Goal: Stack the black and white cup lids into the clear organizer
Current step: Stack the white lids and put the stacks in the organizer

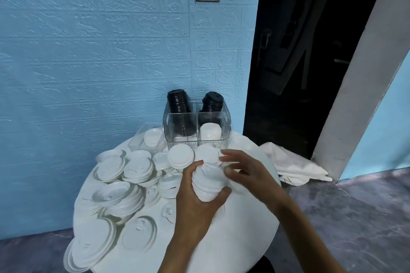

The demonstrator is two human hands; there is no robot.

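Head view: my left hand (195, 197) grips a stack of white lids (208, 180) over the table (244, 235), fingers curled round it. My right hand (246, 173) hovers just beside the stack's top, fingers spread and loose — whether they touch it I cannot tell. The organizer (196, 127) stands at the far edge: black lids (178, 101) in its far compartments, white ones in the near right. Loose lids (124, 175) lie piled on the left.

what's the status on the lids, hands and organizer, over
Left hand grips white lid stack; right hand open, fingers at stack top. Clear organizer holds two black stacks, one white. Loose white lids cover table.
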